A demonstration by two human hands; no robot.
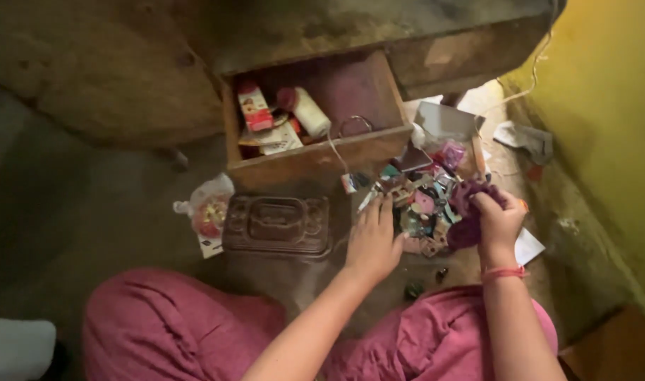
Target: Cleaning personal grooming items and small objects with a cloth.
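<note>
I sit on the floor in pink trousers in front of an open wooden drawer (315, 159). A heap of small colourful trinkets (424, 201) lies on the floor below the drawer's right corner. My left hand (373, 243) rests flat on the floor with its fingertips at the left edge of the heap, holding nothing. My right hand (497, 220), with a red band at the wrist, is closed on a dark purple ruffled cloth piece (470, 212) at the right side of the heap.
The drawer holds a white-and-red bottle (307, 109), a red-and-white carton (254, 106) and a metal ring (355, 125). A carved brown box lid (276, 224) and a plastic bag (209, 208) lie left of my hands. A yellow wall (604, 99) stands on the right.
</note>
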